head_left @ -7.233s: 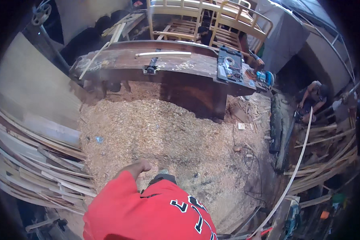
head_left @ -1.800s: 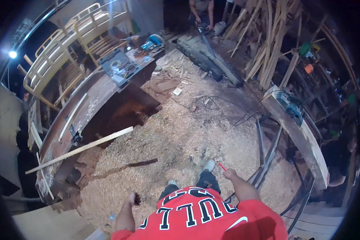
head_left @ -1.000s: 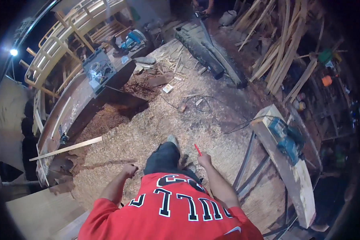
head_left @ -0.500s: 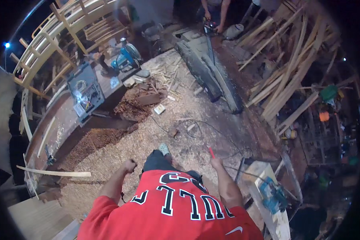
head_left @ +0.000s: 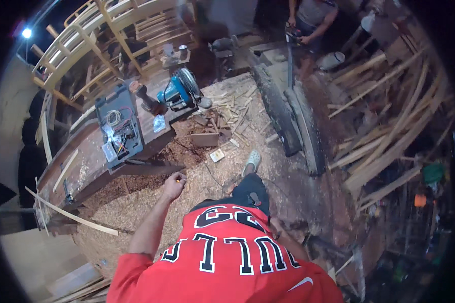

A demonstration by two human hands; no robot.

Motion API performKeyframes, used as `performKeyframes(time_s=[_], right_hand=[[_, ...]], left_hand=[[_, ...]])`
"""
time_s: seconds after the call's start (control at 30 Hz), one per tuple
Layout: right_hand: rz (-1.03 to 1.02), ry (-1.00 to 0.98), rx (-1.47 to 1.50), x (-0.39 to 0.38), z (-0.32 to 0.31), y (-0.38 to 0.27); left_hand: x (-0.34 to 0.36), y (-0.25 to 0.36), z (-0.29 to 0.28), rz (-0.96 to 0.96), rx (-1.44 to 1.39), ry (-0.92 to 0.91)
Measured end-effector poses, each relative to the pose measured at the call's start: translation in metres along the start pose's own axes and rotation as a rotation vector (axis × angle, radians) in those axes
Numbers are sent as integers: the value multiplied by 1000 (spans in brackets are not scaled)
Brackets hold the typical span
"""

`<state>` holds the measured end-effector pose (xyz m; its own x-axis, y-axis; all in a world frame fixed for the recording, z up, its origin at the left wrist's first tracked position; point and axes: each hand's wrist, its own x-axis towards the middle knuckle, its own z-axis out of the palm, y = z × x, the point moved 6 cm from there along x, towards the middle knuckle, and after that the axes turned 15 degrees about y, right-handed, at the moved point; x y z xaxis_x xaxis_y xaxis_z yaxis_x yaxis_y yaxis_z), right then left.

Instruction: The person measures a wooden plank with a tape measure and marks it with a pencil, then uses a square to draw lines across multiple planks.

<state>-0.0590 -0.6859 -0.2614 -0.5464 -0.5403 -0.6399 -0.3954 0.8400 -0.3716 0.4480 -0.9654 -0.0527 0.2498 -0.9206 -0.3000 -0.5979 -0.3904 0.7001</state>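
My left hand (head_left: 173,187) is closed, held out over the wood shavings on the floor. A small yellowish tip shows at its fingers, too small to name. Down along my right side runs my right forearm (head_left: 289,237). Its hand is mostly hidden by my red shirt, and the fingers do not show. Ahead of my left hand, an open grey tool case (head_left: 120,126) lies on a wooden bench (head_left: 83,169), with coiled cable and small parts inside. Beside the case are a cordless drill (head_left: 145,98) and a blue power saw (head_left: 179,91).
A person (head_left: 313,22) at the far end holds a chainsaw (head_left: 291,48) over a long dark timber slab (head_left: 301,121). Long sticks (head_left: 384,136) lean in a pile on the right. Offcuts (head_left: 237,116) litter the floor ahead. A thin strip (head_left: 71,214) juts out at left.
I have stepped forward, one foot ahead. My left hand has risen toward the bench. My right hand, earlier out front with a red stick, has dropped back beside my body.
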Motion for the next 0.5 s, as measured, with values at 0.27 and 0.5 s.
performKeyframes(time_s=[0.27, 0.5], right_hand=[[-76, 19, -112, 243, -87, -113], [62, -46, 189, 390, -198, -236]], left_hand=[[81, 78, 110, -15, 100, 25], [116, 175, 65, 35, 411, 0]])
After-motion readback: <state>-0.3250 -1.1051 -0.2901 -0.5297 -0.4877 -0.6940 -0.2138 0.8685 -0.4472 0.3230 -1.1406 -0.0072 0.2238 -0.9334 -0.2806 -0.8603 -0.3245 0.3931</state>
